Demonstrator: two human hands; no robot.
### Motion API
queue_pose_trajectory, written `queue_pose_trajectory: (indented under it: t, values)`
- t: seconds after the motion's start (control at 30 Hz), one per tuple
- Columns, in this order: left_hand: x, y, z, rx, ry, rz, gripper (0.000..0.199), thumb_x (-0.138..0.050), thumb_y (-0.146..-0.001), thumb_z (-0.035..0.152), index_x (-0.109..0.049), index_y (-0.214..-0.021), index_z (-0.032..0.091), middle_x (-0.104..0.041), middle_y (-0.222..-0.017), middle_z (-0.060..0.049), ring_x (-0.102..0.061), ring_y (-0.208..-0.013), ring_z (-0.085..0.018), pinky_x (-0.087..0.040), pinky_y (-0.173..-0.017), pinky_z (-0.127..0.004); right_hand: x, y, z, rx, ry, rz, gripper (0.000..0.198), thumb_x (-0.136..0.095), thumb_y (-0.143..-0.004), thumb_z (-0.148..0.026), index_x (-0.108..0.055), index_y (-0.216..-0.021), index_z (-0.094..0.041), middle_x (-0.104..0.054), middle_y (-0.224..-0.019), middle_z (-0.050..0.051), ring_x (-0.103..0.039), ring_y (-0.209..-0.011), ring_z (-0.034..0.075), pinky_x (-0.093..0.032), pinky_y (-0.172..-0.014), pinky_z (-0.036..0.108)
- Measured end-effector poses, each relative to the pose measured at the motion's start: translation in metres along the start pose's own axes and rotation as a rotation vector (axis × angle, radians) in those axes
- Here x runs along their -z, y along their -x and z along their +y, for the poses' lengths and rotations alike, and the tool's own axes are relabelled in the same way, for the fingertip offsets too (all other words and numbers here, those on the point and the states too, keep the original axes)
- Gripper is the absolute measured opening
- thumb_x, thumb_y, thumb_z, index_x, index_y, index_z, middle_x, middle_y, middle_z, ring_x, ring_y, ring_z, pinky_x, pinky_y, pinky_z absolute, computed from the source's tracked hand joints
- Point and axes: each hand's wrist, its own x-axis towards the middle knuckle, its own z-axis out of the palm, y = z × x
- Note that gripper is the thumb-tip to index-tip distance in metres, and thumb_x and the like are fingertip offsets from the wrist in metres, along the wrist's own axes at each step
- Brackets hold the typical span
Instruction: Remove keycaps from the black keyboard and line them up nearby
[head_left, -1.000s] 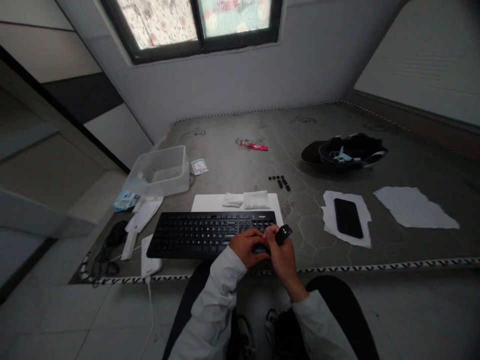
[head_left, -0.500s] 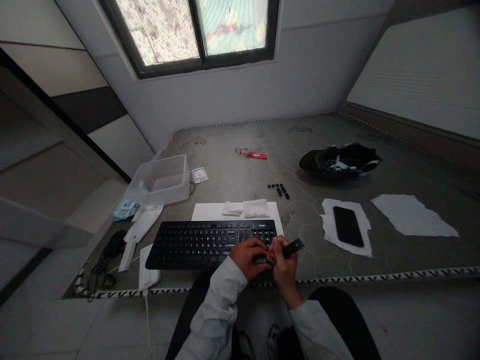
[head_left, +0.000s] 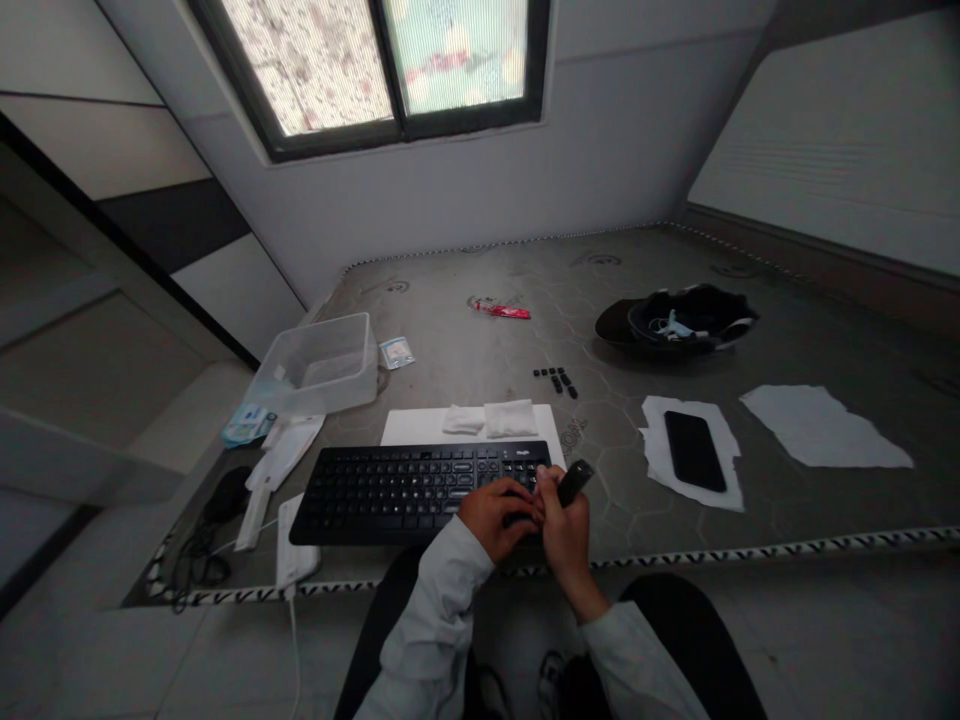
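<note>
Keyboard (head_left: 405, 490) just nearer than white sheet (head_left: 420, 425); right hand (head_left: 566, 530) closed round dark tool (head_left: 576, 482), over keyboard's right end; left hand (head_left: 495, 515) half-curled alongside, whether gripping anything I cannot tell; best done with light pressure, keyboard steadied.

Likely a home bedroom, given the mattress-like surface (head_left: 825, 505) and window (head_left: 461, 60).

- a dark cap (head_left: 619, 322), open side up
- a black phone (head_left: 696, 450) lying on white paper (head_left: 655, 435)
- a clear plastic tub (head_left: 360, 388)
- a window (head_left: 465, 60) over there
</note>
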Motion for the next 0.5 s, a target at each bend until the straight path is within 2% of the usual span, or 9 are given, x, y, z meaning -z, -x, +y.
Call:
queue_pose_trajectory:
  t: [0.1, 0.2, 0.4, 0.5]
  values:
    - [0.001, 0.000, 0.000, 0.002, -0.005, -0.013, 0.014, -0.074, -0.075, 0.016, -0.076, -0.088, 0.021, -0.070, -0.101, -0.005, -0.067, -0.093, -0.018, -0.053, -0.087, -0.028, -0.002, -0.001, -0.003, 0.045, 0.077, 0.034, 0.046, -0.062, -0.080, -0.062, -0.051, -0.065, -0.020, -0.047, -0.052, -0.003, -0.044, -0.048, 0.012, -0.036, -0.046, 0.024]
    - [0.001, 0.001, 0.001, 0.009, -0.015, -0.022, 0.016, -0.066, -0.080, 0.014, -0.076, -0.090, 0.022, -0.070, -0.102, -0.005, -0.067, -0.094, -0.017, -0.053, -0.087, -0.028, -0.002, -0.001, 0.000, 0.096, 0.065, 0.048, 0.045, -0.062, -0.080, -0.059, -0.050, -0.063, -0.020, -0.047, -0.053, -0.003, -0.044, -0.050, 0.012, -0.037, -0.047, 0.024]
    - [-0.003, 0.000, 0.001, 0.018, 0.000, 0.002, 0.013, -0.072, -0.078, 0.022, -0.076, -0.091, 0.022, -0.070, -0.099, -0.005, -0.067, -0.092, -0.017, -0.054, -0.084, -0.029, 0.004, 0.003, 0.017, 0.097, -0.189, 0.014, 0.040, -0.062, -0.085, -0.050, -0.043, -0.064, -0.021, -0.032, -0.049, -0.009, -0.028, -0.041, 0.007, -0.025, -0.039, 0.021]
    - [-0.004, 0.001, -0.001, -0.005, -0.018, 0.013, 0.017, -0.075, -0.076, 0.026, -0.075, -0.093, 0.022, -0.070, -0.099, -0.005, -0.067, -0.091, -0.018, -0.054, -0.083, -0.029, 0.006, 0.005, 0.021, 0.163, -0.200, -0.021, 0.040, -0.058, -0.089, -0.047, -0.040, -0.063, -0.021, -0.029, -0.049, -0.009, -0.025, -0.041, 0.006, -0.024, -0.039, 0.021]
